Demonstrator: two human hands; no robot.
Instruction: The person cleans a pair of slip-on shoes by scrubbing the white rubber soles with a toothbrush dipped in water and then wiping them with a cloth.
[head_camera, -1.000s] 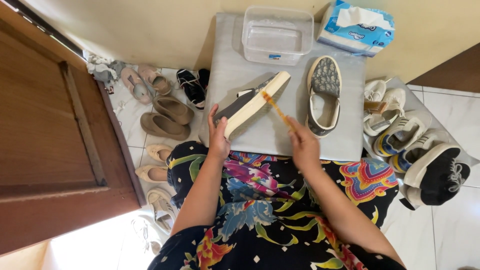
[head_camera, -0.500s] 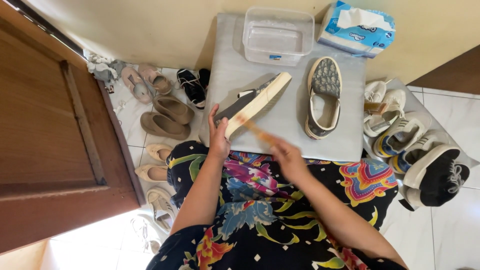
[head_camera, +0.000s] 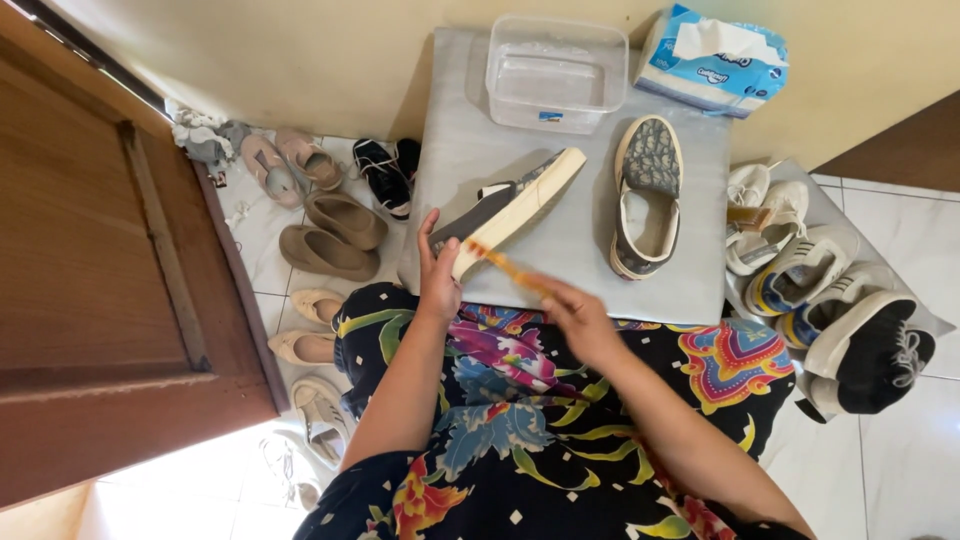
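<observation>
Item one, the grey rectangular mat (head_camera: 590, 290) on the floor: I see it bearing everything in hand, with the clear plastic tub (head_camera: 556, 72) at its far edge.

Item two, the grey canvas slip-on shoe with the cream rubber sole (head_camera: 512, 207): it lies on its side at the near left of the mat, sole edge turned toward me. I judge it light, the upper soft and easily crushed, the sole stiff and likely slick if wet. Best held at the heel or the sole's rim, not by the fabric.

Item three, its upright mate (head_camera: 645, 195), just to the right and apart.

Item four, my left hand (head_camera: 438, 283): fingers spread and pressed against the heel end, bracing the shoe rather than wrapped around it.

Item five, my right hand (head_camera: 578, 318): closed around the handle of the slim orange brush (head_camera: 505, 266), whose tip meets the sole near the heel. It is blurred, so I cannot tell the bristles.
</observation>
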